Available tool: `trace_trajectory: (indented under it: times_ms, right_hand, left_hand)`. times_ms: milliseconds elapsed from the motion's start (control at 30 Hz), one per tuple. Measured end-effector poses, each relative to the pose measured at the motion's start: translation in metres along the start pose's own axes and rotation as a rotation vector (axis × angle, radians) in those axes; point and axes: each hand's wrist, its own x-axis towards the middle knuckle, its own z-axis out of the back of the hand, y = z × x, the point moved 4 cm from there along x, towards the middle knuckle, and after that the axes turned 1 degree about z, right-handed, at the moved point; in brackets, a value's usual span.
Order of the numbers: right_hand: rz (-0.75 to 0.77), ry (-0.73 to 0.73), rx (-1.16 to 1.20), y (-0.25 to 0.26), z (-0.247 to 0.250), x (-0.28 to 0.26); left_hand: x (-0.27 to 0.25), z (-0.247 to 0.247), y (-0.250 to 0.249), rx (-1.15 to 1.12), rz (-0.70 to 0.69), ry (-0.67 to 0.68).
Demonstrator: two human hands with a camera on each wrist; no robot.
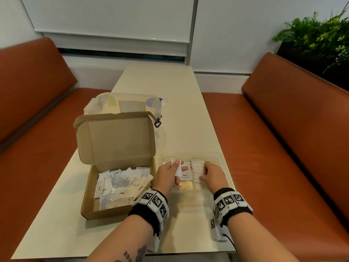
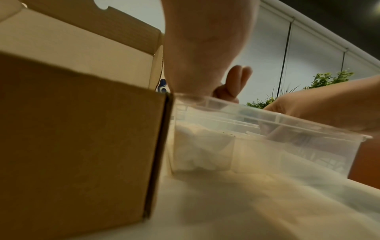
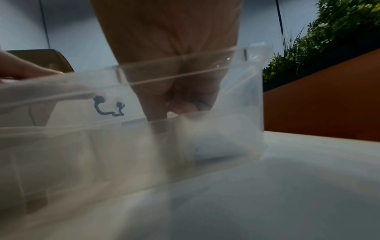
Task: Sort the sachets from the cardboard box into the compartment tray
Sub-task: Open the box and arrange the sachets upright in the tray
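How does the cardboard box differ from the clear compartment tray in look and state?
The cardboard box is brown and opaque; the compartment tray is clear plastic. The box has a raised lid; the tray shows none. The box holds a mixed heap of sachets; the tray keeps them in separate compartments. Both sit side by side on the table.

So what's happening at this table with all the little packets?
A person is sorting sachets out of an open cardboard box into a clear compartment tray beside it. The left hand pinches a white sachet over the tray's left side. The right hand reaches down into a compartment further right, fingers curled at the white sachets already stacked there. Plenty of sachets still lie in the box, so the job is only partly done.
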Motion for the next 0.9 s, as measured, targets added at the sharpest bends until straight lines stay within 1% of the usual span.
trace_trajectory:
  times_ms: [167,300,367,433,467,500,567,633,700,733,800,867,900]
  right_hand:
    - [-0.015,0.009,-0.029,-0.001,-0.002,0.004]
    - [-0.035,0.004,0.012,0.000,-0.001,0.002]
    - [-0.035,-0.070,0.066,0.002,0.003,-0.002]
    - [0.019,-0.162,0.149,0.011,0.010,-0.007]
    - [0.049,-0.170,0.225,0.019,0.013,-0.009]
    - [0.071,-0.142,0.324,0.027,0.014,-0.011]
    - [0.098,-0.030,0.512,0.043,0.016,-0.014]
    - [0.102,0.076,0.634,0.054,0.016,-0.016]
    - [0.097,0.125,0.703,0.059,0.017,-0.015]
    - [0.091,0.112,0.721,0.060,0.019,-0.014]
    - [0.072,0.024,0.739,0.058,0.027,-0.011]
    - [0.075,-0.063,0.704,0.056,0.036,-0.007]
    - [0.088,-0.078,0.655,0.056,0.040,-0.005]
  left_hand:
    - [0.001,0.000,0.000,0.006,0.009,0.005]
    - [0.001,-0.001,0.000,0.002,0.014,0.029]
    - [0.002,-0.001,-0.001,-0.008,0.015,0.046]
    - [0.002,0.000,-0.002,-0.034,0.017,0.051]
    - [0.002,0.000,-0.002,-0.045,0.016,0.052]
    - [0.003,0.000,-0.002,-0.054,0.014,0.051]
    - [0.004,-0.001,-0.003,-0.055,0.015,0.043]
    - [0.006,-0.002,-0.004,-0.041,0.010,0.047]
    - [0.006,-0.003,-0.005,-0.035,0.005,0.067]
    - [0.006,-0.003,-0.005,-0.030,0.006,0.071]
    - [0.009,-0.001,-0.004,0.033,0.017,0.060]
    - [0.011,0.002,-0.002,0.131,0.004,0.037]
    - [0.012,0.003,-0.001,0.160,-0.019,0.022]
